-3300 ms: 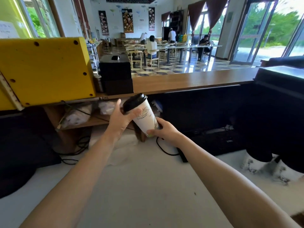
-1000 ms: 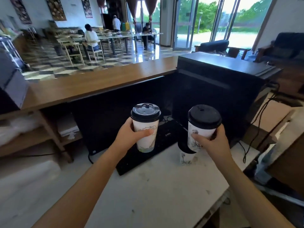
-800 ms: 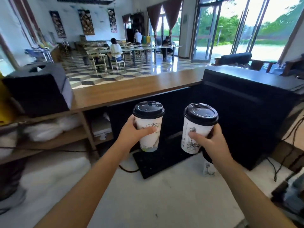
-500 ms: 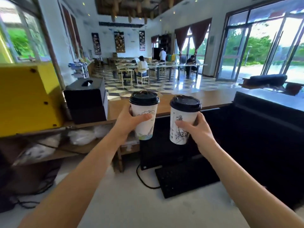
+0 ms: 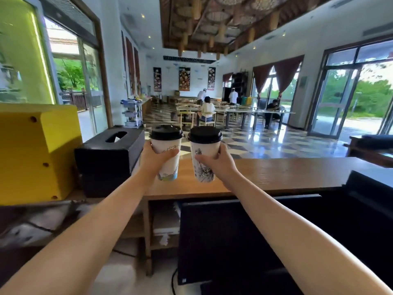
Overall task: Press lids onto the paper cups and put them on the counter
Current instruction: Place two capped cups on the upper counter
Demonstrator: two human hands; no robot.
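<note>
Two white paper cups with printed drawings and black plastic lids stand upright side by side, close but apart, over the brown wooden counter [image 5: 276, 173]; whether their bases touch it cannot be told. The left hand [image 5: 152, 161] wraps the left cup [image 5: 169, 165], thumb across its front, and the right hand [image 5: 221, 163] curls round the right cup [image 5: 203, 167]. A black tissue box [image 5: 108, 158] sits just left, beside a yellow box [image 5: 32, 152].
</note>
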